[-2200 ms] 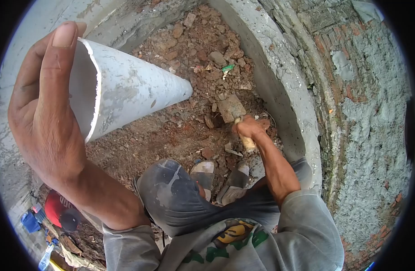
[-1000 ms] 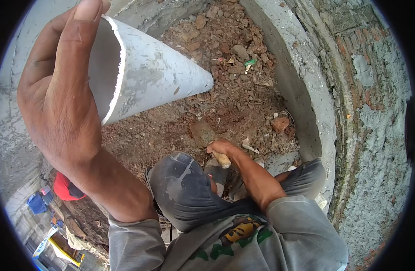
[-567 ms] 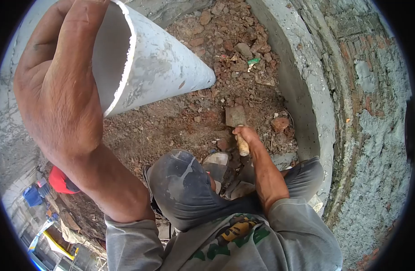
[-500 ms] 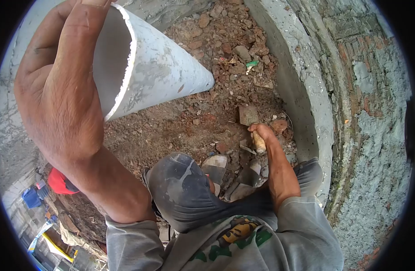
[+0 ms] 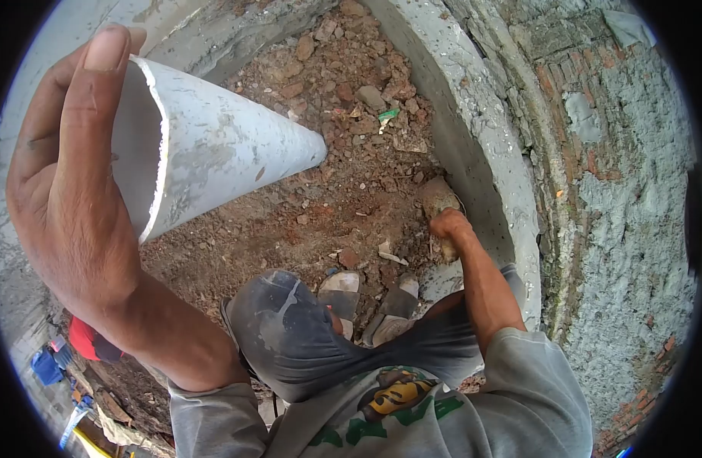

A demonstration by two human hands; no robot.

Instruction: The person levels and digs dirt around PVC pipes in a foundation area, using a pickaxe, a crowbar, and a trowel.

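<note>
My left hand [image 5: 76, 175] is at the upper left, its fingers on the near, rough-cut rim of a wide white plastic pipe [image 5: 221, 145]. The pipe slants away from me, its far end down on the rubble; part of its mouth is behind the hand. My right hand [image 5: 450, 224] is closed round the wooden handle of a trowel [image 5: 448, 249], low over the soil near the right-hand wall. The trowel's blade points away from me and looks covered with brown soil, so its edges are hard to make out.
Curved grey concrete walling [image 5: 480, 114] bounds the pit on the right. Loose soil and broken brick [image 5: 351, 175] cover its floor, with a green scrap [image 5: 387, 117] among them. My shoes [image 5: 340, 282] stand close by. A red item [image 5: 87, 340] and a blue one [image 5: 47, 366] lie at lower left.
My right hand has moved the trowel slightly right, towards the wall, and its blade now looks soil-covered. The view has shifted, so the pipe and left hand appear lower and further left.
</note>
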